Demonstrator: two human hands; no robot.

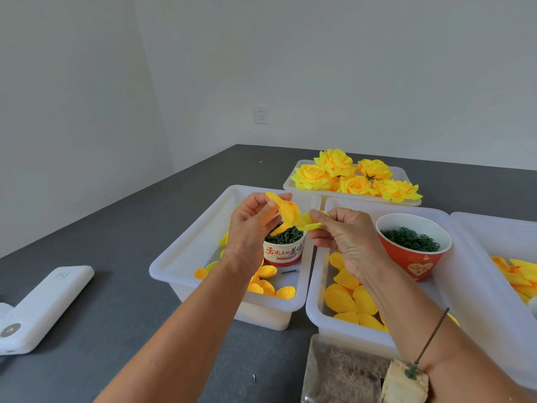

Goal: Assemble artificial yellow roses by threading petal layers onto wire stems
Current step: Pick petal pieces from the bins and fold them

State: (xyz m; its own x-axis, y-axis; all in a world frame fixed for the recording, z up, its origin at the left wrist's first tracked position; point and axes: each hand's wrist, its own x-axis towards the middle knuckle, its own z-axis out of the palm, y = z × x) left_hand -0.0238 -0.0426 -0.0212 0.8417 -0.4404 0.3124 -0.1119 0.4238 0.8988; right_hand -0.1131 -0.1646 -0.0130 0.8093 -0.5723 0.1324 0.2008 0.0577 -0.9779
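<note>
The left hand (252, 225) pinches a curled orange-yellow fabric petal layer (286, 212) between thumb and fingertips, held above a white paper cup with red Chinese lettering (283, 253) that I cannot read fully; the cup is filled with dark green stem pieces (283, 237). The right hand (343, 237) pinches a paler yellow petal piece (312, 222) that touches the orange-yellow one, both raised over the gap between two white plastic bins. The left white bin (186, 251) holds the cup, loose cupped yellow petals (266, 282) and one stray green pin (289, 271). The middle white bin (315, 286) holds flat yellow petals (348, 298) and a red paper bowl with a heart emblem (415, 257), full of dark green rings (411, 239). Behind, a shallow white tray (290, 184) carries finished yellow fabric roses (354, 177). A white power bank (40, 306) lies well apart at the left on the dark grey tabletop (116, 242), which runs bare up to the wall.
</note>
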